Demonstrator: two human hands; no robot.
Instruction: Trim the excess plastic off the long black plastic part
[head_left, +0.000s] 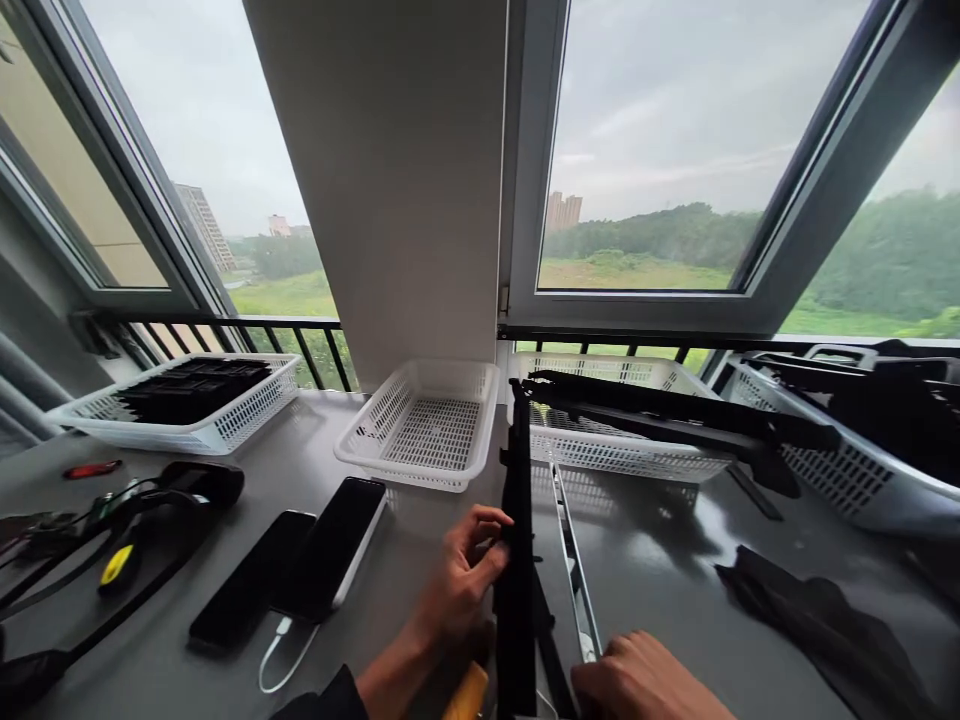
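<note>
My left hand (457,580) pinches the side of a long black bar (517,560) that stands on edge on the grey table (660,560) and runs away from me. My right hand (645,680) rests closed near the bar's near end, beside a thin white strip (574,560) lying parallel to the bar; its fingers are mostly hidden. A yellow-handled object (466,695) shows just below my left wrist.
An empty white basket (420,425) stands ahead. A basket with long black bars across it (637,420) is to its right, another (847,440) at far right, one with black parts (187,400) at left. Two phones (300,565), cables and black cloth (817,620) lie around.
</note>
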